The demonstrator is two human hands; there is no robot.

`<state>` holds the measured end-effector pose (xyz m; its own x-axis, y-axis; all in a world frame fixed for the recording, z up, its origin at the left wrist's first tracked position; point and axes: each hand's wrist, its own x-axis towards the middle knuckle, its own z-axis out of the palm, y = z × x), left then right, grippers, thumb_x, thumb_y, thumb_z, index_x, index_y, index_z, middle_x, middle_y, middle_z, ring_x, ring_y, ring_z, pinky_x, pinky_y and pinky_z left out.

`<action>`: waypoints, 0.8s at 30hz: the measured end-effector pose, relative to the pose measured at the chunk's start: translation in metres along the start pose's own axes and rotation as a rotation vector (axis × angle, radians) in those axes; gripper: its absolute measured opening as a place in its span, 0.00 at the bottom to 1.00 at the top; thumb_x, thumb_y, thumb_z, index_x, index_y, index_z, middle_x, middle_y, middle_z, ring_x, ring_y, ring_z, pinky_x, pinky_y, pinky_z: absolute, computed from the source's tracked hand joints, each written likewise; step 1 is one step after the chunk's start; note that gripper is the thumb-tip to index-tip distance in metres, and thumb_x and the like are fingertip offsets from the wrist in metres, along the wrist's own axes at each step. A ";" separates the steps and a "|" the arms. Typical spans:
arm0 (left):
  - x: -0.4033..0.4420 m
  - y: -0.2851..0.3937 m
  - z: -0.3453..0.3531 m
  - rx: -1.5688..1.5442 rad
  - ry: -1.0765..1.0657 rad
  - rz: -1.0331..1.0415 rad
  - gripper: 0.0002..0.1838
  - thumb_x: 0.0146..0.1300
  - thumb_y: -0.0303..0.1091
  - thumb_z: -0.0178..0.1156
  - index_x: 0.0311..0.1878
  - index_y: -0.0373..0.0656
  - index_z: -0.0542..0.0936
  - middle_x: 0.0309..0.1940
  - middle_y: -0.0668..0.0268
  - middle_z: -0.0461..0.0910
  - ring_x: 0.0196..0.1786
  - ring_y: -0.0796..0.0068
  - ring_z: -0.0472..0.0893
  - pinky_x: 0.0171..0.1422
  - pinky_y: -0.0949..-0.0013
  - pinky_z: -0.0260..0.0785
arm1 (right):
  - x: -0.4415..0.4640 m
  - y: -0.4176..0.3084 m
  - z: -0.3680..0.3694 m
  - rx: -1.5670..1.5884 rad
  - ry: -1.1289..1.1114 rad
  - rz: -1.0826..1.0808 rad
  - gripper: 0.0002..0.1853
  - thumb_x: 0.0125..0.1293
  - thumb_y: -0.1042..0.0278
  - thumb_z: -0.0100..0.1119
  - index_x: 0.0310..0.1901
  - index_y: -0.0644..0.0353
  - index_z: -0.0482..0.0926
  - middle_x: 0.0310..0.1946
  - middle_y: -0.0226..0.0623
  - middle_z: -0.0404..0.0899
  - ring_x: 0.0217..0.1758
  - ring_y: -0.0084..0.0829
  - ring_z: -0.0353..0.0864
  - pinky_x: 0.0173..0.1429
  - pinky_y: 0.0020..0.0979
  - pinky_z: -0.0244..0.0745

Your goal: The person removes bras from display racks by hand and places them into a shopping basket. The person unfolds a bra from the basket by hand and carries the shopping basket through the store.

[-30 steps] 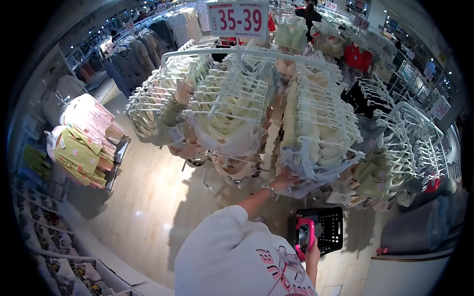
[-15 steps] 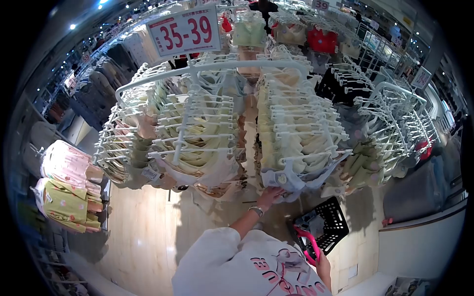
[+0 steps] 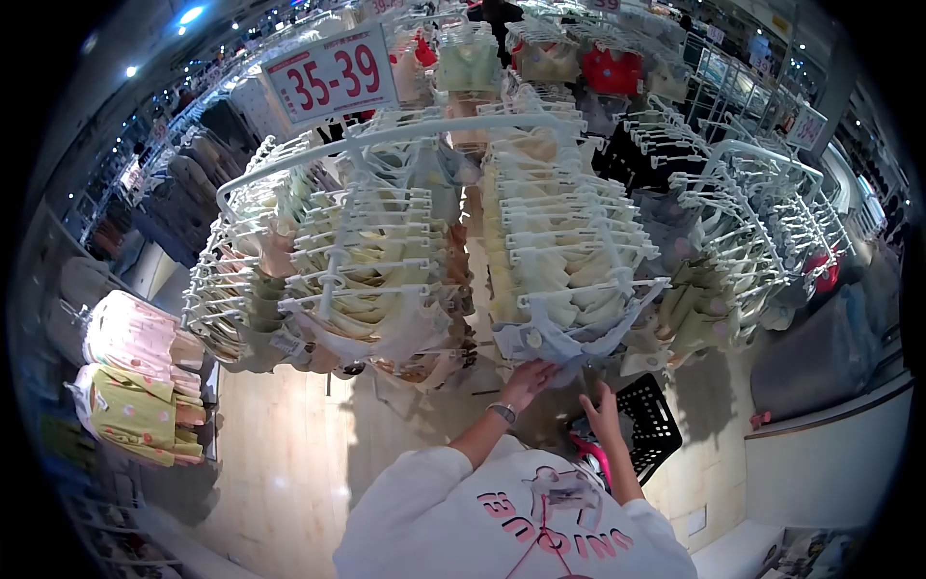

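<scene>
Bra (image 3: 571, 345): pale blue, hung | left fingers (image 3: 541, 371) touching, grip unclear | right fingers (image 3: 605, 392) apart

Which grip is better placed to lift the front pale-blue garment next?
Left, probably: the left grip touches the lower edge of the pale-blue garment. The right grip is close too, but whether it makes contact is unclear.

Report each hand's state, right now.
Left hand: touching the light-blue garment; whether closed on it cannot be told.
Right hand: open, thumb and fingers apart, nothing visibly held.
</scene>
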<state>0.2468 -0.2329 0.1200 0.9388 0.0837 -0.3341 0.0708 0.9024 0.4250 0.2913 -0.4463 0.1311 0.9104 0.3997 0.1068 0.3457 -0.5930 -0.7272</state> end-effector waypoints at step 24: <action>0.003 -0.043 0.021 -0.059 0.119 0.183 0.11 0.58 0.36 0.61 0.43 0.47 0.76 0.42 0.69 0.78 0.47 0.74 0.76 0.51 0.69 0.66 | 0.070 0.026 0.020 1.864 -0.306 0.798 0.06 0.64 0.68 0.49 0.28 0.57 0.69 0.20 0.28 0.66 0.26 0.25 0.64 0.47 0.27 0.67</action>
<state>0.2534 -0.2798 0.1183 0.8877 0.2945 -0.3541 -0.1201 0.8903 0.4393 0.3592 -0.4196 0.1061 0.5822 0.6650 -0.4677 -0.8072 0.5414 -0.2350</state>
